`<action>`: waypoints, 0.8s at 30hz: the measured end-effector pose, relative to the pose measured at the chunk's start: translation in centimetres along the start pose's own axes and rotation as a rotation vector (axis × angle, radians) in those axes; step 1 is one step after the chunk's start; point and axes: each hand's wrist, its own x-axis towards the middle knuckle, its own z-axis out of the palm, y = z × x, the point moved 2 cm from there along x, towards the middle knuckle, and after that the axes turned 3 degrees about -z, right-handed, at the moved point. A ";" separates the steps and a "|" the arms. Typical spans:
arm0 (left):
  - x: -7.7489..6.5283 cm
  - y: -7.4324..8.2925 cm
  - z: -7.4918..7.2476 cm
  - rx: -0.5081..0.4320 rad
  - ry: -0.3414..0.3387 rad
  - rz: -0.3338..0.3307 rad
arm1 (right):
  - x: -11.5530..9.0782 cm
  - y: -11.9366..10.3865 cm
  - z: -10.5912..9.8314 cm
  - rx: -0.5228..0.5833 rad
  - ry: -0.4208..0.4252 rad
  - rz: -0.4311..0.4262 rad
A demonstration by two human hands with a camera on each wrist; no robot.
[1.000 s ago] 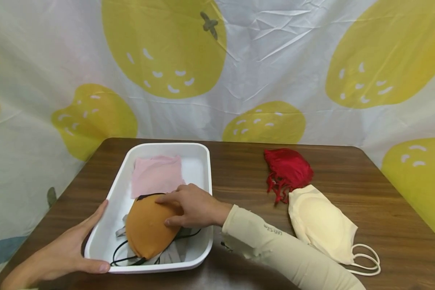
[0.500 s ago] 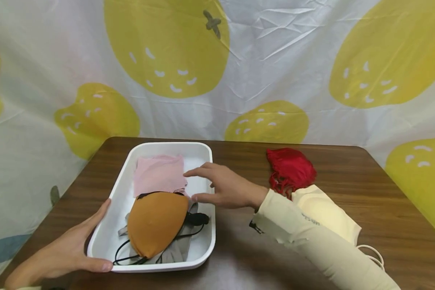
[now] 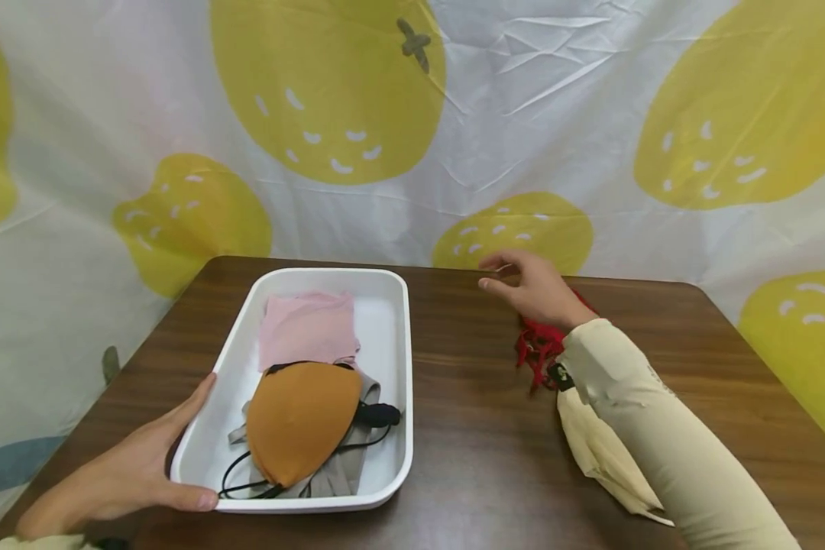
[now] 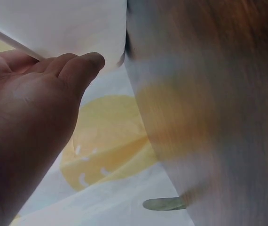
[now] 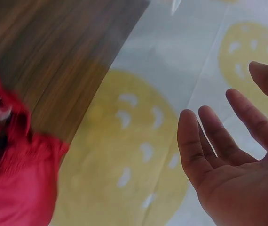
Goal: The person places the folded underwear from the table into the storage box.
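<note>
My left hand point(image 3: 134, 470) grips the near left corner of a white plastic tray point(image 3: 380, 328), thumb at the front rim and fingers along the left side. Inside the tray, a folded mustard bra point(image 3: 302, 420) with black straps lies on a grey garment point(image 3: 347, 470). Behind it sits a folded pink garment point(image 3: 309, 328). My right hand point(image 3: 539, 290) is in the air with nothing in it, over a red bra point(image 3: 541, 344) that it partly hides. The right wrist view shows its fingers point(image 5: 190, 141) spread, apart from the red bra point(image 5: 21, 193).
A cream bra point(image 3: 598, 454) lies on the brown wooden table point(image 3: 481, 428) at the right, partly covered by my right sleeve point(image 3: 667, 428). A white curtain point(image 3: 357, 221) with yellow fruit prints hangs behind the table.
My right hand has left the mustard bra in the tray and moved right and up, over the red bra. The left hand keeps its hold on the tray.
</note>
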 end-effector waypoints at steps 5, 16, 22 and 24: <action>0.1 0.1 -0.1 -0.004 0.005 0.002 | 0.2 2.9 -1.8 0.011 0.052 0.087; 0.0 0.0 -0.1 0.030 -0.016 -0.011 | -0.7 10.5 -3.1 -0.021 0.061 0.342; -0.1 -0.1 -0.1 0.013 -0.013 -0.008 | -1.7 13.7 -3.0 -0.039 0.033 0.474; -0.2 0.0 -0.2 0.007 -0.012 -0.002 | -2.0 14.4 -2.9 -0.049 0.013 0.500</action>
